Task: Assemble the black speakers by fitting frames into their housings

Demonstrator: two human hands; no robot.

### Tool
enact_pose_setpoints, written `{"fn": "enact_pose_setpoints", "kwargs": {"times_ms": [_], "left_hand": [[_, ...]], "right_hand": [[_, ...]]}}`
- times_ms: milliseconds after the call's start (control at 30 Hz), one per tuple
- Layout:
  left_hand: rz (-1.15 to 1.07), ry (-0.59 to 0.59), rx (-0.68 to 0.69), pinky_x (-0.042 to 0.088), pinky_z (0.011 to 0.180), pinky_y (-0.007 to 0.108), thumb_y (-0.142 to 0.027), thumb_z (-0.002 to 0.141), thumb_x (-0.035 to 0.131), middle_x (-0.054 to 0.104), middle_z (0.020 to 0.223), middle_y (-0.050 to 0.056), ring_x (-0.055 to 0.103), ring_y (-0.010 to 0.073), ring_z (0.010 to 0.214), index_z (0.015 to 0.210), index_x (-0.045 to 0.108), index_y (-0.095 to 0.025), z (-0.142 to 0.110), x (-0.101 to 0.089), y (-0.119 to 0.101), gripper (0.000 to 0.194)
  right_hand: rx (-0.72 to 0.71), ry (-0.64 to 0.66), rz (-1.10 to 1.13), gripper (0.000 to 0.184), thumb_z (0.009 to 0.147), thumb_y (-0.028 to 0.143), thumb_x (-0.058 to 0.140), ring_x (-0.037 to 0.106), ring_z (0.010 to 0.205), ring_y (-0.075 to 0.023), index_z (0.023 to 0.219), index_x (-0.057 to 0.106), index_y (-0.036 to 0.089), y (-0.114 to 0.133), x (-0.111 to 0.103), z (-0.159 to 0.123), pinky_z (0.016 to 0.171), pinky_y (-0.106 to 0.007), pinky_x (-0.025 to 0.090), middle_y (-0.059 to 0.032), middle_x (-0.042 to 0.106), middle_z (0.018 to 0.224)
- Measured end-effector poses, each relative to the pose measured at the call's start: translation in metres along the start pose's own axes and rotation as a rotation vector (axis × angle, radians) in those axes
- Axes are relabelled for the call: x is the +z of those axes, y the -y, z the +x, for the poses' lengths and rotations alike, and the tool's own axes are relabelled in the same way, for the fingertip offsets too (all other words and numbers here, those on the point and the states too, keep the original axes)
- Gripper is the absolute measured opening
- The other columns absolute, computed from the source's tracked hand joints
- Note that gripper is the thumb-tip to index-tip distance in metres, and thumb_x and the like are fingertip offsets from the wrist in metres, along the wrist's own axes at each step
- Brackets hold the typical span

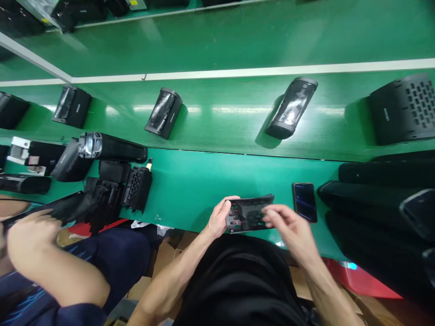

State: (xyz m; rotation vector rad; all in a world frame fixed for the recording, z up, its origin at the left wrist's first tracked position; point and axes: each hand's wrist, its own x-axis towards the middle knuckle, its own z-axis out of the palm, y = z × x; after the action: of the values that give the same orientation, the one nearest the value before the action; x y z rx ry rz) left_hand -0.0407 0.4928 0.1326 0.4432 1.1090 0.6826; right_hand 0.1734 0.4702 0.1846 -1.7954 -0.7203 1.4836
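Observation:
I hold a flat black plastic panel [249, 212] with a glossy face just above the near edge of the green bench [190, 185]. My left hand [220, 218] grips its left end, thumb on top. My right hand [283, 224] is pinched at the panel's right side, fingertips curled on its surface. A dark smartphone [305, 201] lies flat on the bench just right of my right hand.
Several black speaker housings [164, 112] ride the green conveyor [238, 113] beyond the bench. Stacked black parts [380, 203] sit to the right, more black grilles [132, 188] to the left. A co-worker's hand [32, 231] and arm work at far left. Cardboard boxes [163, 258] stand below.

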Motion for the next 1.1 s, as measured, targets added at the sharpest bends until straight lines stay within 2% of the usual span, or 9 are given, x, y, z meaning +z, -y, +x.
{"fn": "enact_pose_setpoints", "kwargs": {"times_ms": [100, 200, 267, 333, 433, 567, 700, 933, 1100], "left_hand": [[-0.124, 0.005, -0.061, 0.057, 0.069, 0.032, -0.068, 0.085, 0.071, 0.075, 0.100, 0.009, 0.070, 0.0204, 0.079, 0.120, 0.070, -0.018, -0.001, 0.002, -0.005, 0.061], [-0.180, 0.010, -0.082, 0.058, 0.071, 0.033, -0.067, 0.082, 0.074, 0.075, 0.102, 0.010, 0.071, 0.0215, 0.081, 0.116, 0.070, -0.018, 0.002, 0.002, -0.008, 0.060], [-0.197, 0.050, -0.098, 0.058, 0.074, 0.035, -0.070, 0.079, 0.075, 0.074, 0.103, 0.010, 0.071, 0.0221, 0.083, 0.116, 0.068, -0.018, 0.003, 0.000, -0.010, 0.064], [-0.145, 0.072, -0.088, 0.057, 0.073, 0.032, -0.066, 0.075, 0.081, 0.072, 0.101, 0.007, 0.069, 0.0201, 0.082, 0.118, 0.064, -0.019, 0.004, -0.003, -0.011, 0.065], [0.010, 0.031, -0.040, 0.051, 0.072, 0.025, -0.045, 0.069, 0.090, 0.068, 0.095, 0.001, 0.064, 0.0150, 0.080, 0.116, 0.060, -0.021, 0.004, -0.008, -0.013, 0.061], [0.095, -0.016, -0.053, 0.048, 0.072, 0.023, -0.033, 0.071, 0.084, 0.066, 0.090, 0.000, 0.060, 0.0141, 0.081, 0.110, 0.062, -0.020, 0.002, -0.010, -0.020, 0.047], [0.062, -0.006, -0.078, 0.048, 0.071, 0.023, -0.036, 0.074, 0.081, 0.067, 0.090, 0.002, 0.060, 0.0141, 0.078, 0.105, 0.063, -0.018, 0.002, -0.009, -0.025, 0.040], [0.030, 0.012, -0.093, 0.045, 0.064, 0.021, -0.042, 0.074, 0.083, 0.066, 0.085, 0.000, 0.057, 0.0114, 0.068, 0.108, 0.064, -0.018, 0.002, -0.013, -0.026, 0.046], [0.004, 0.033, -0.103, 0.047, 0.064, 0.022, -0.046, 0.075, 0.082, 0.069, 0.088, 0.001, 0.059, 0.0127, 0.070, 0.116, 0.065, -0.018, 0.000, -0.015, -0.030, 0.053]], "right_hand": [[-0.012, -0.253, -0.073, 0.045, 0.072, 0.060, 0.086, 0.065, 0.084, -0.0243, 0.097, 0.074, 0.025, -0.005, -0.039, 0.013, 0.074, -0.035, 0.052, -0.0070, 0.074, 0.094], [0.179, -0.079, 0.051, 0.059, 0.060, 0.061, 0.094, 0.066, 0.079, -0.0234, 0.102, 0.073, 0.024, -0.016, -0.053, 0.025, 0.063, -0.031, 0.051, -0.0068, 0.074, 0.092], [0.282, 0.064, 0.156, 0.051, 0.063, 0.063, 0.092, 0.057, 0.058, -0.0163, 0.085, 0.070, 0.022, -0.025, -0.049, 0.027, 0.051, -0.027, 0.044, -0.0015, 0.068, 0.071], [0.301, 0.084, 0.215, 0.051, 0.064, 0.061, 0.093, 0.045, 0.046, -0.0106, 0.071, 0.061, 0.021, -0.031, -0.041, 0.023, 0.045, -0.024, 0.036, 0.0039, 0.056, 0.058], [0.302, 0.052, 0.253, 0.051, 0.059, 0.055, 0.097, 0.042, 0.045, -0.0089, 0.073, 0.061, 0.022, -0.032, -0.031, 0.015, 0.043, -0.022, 0.035, 0.0062, 0.054, 0.057], [0.311, 0.094, 0.284, 0.048, 0.058, 0.050, 0.098, 0.044, 0.048, -0.0099, 0.073, 0.061, 0.022, -0.024, -0.026, 0.008, 0.046, -0.022, 0.036, 0.0061, 0.055, 0.058], [0.346, 0.130, 0.325, 0.047, 0.058, 0.050, 0.098, 0.052, 0.054, -0.0127, 0.080, 0.066, 0.023, -0.020, -0.024, 0.005, 0.049, -0.024, 0.040, 0.0032, 0.063, 0.067], [0.378, 0.104, 0.392, 0.049, 0.058, 0.051, 0.098, 0.051, 0.056, -0.0123, 0.072, 0.060, 0.023, -0.021, -0.020, 0.005, 0.052, -0.025, 0.044, 0.0036, 0.059, 0.066], [0.350, 0.090, 0.339, 0.050, 0.053, 0.051, 0.100, 0.042, 0.050, -0.0099, 0.074, 0.064, 0.023, -0.016, -0.018, 0.003, 0.047, -0.023, 0.035, 0.0056, 0.053, 0.061]]}}
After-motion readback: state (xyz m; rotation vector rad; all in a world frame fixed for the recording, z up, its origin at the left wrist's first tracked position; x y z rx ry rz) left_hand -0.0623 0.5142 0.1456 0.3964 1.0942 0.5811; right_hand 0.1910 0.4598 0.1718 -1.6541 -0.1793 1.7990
